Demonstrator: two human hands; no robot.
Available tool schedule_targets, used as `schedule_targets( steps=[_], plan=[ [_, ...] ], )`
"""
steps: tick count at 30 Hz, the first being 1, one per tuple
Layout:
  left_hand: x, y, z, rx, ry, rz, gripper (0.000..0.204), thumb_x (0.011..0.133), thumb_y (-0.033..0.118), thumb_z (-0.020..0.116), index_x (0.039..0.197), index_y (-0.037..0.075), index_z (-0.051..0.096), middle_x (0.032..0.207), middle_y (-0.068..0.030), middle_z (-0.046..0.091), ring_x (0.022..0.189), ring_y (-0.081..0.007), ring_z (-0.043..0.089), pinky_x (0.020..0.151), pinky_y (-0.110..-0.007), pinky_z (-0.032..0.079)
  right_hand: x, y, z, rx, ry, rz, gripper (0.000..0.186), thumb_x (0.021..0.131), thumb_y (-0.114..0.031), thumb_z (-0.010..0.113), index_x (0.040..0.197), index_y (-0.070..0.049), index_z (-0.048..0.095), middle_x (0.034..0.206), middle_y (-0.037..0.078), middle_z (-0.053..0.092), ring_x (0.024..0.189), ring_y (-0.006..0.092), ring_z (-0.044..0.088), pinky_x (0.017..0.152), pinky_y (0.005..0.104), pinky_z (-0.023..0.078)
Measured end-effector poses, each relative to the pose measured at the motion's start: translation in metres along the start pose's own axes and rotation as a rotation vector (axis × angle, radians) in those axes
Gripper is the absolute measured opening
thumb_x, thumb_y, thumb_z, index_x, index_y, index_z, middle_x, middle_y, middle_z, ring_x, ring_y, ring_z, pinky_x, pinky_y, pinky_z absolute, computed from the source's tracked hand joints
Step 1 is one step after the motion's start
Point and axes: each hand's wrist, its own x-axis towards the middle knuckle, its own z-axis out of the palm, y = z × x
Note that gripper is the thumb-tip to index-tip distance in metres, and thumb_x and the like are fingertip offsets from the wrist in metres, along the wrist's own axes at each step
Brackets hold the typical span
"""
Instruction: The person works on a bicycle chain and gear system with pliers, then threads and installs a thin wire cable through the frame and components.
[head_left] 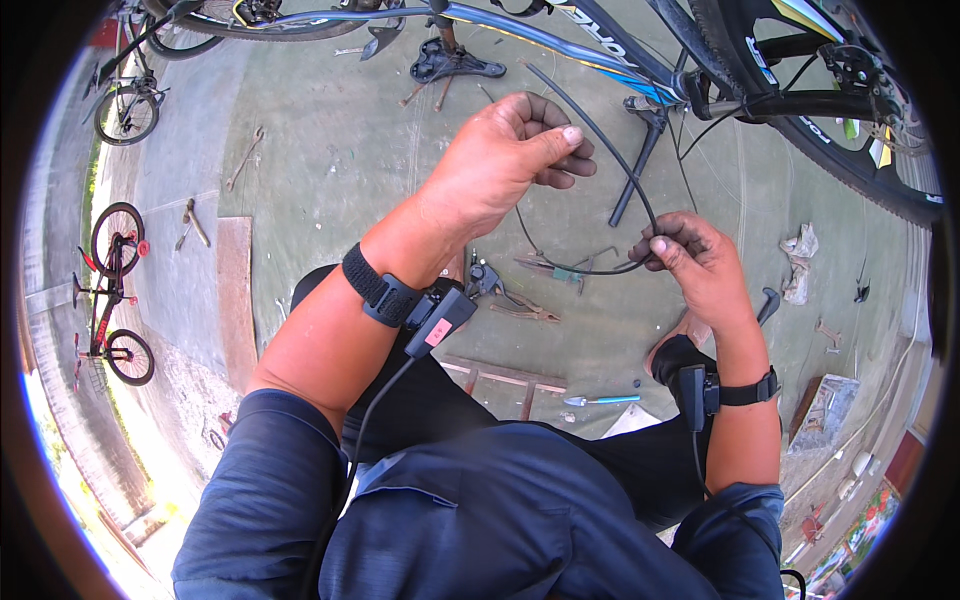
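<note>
My right hand (pixel 697 262) pinches a thin black bicycle cable (pixel 612 148) between thumb and fingers. From this grip one length arcs up and left to a free end. Another length loops left, low over the floor, and runs up behind my left hand (pixel 528 150). The left hand is raised, its thumb pressed to its curled, blackened fingers. Whatever lies in that pinch, if anything, is too small to make out. Below the hands, pliers (pixel 527 308) and a dark metal bicycle part (pixel 484 280) lie on the floor.
A blue and black bicycle (pixel 640 75) stretches across the far side, its wheel (pixel 860 170) at the far right. A saddle (pixel 455 65) rests on the floor. Loose tools (pixel 193 222) lie at the left, near a wooden board (pixel 236 300). A blue-handled screwdriver (pixel 603 400) lies by my legs.
</note>
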Motion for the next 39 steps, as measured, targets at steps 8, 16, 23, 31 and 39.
schedule_targets(
  steps=[8, 16, 23, 31, 39],
  plan=[
    [0.0, 0.0, -0.001, -0.129, -0.022, 0.076, 0.022, 0.095, 0.016, 0.063, 0.111, 0.005, 0.054, 0.102, -0.0144, 0.068, 0.089, -0.0224, 0.07, 0.073, -0.03, 0.056, -0.001, 0.016, 0.001, -0.115, -0.046, -0.052, 0.017, 0.093, -0.011, 0.064, 0.102, 0.003, 0.061, 0.089, 0.008, 0.068, 0.085, 0.0165, 0.067, 0.074, 0.0281, 0.051],
    [-0.002, -0.003, 0.004, -0.003, 0.032, 0.161, 0.015, 0.094, 0.012, 0.062, 0.105, 0.004, 0.056, 0.093, -0.0121, 0.07, 0.083, -0.0194, 0.07, 0.069, -0.028, 0.056, 0.0, 0.014, 0.006, -0.248, -0.05, -0.05, 0.013, 0.089, -0.001, 0.063, 0.101, 0.004, 0.063, 0.089, 0.007, 0.066, 0.083, 0.0144, 0.066, 0.075, 0.0281, 0.052],
    [-0.001, -0.005, 0.008, 0.065, 0.064, 0.196, 0.012, 0.094, 0.007, 0.061, 0.104, 0.002, 0.056, 0.092, -0.0112, 0.069, 0.079, -0.016, 0.069, 0.066, -0.026, 0.055, -0.001, 0.013, 0.009, -0.273, -0.068, -0.056, 0.013, 0.085, 0.004, 0.064, 0.098, 0.005, 0.063, 0.087, 0.007, 0.066, 0.082, 0.0132, 0.065, 0.075, 0.0276, 0.052],
    [0.0, -0.008, 0.009, 0.086, 0.06, 0.196, 0.011, 0.094, 0.006, 0.06, 0.103, 0.002, 0.056, 0.09, -0.0106, 0.069, 0.077, -0.0154, 0.068, 0.065, -0.026, 0.055, -0.001, 0.008, 0.011, -0.252, -0.099, -0.031, 0.012, 0.084, 0.003, 0.066, 0.096, 0.005, 0.063, 0.084, 0.007, 0.066, 0.077, 0.0121, 0.063, 0.07, 0.0272, 0.052],
    [0.0, -0.006, 0.009, 0.089, 0.067, 0.174, 0.012, 0.094, 0.007, 0.061, 0.103, 0.001, 0.056, 0.09, -0.011, 0.069, 0.076, -0.016, 0.068, 0.064, -0.026, 0.055, -0.002, 0.009, 0.011, -0.263, -0.085, -0.024, 0.011, 0.085, 0.003, 0.065, 0.096, 0.005, 0.063, 0.082, 0.007, 0.066, 0.077, 0.0121, 0.064, 0.071, 0.0272, 0.052]
  ],
)
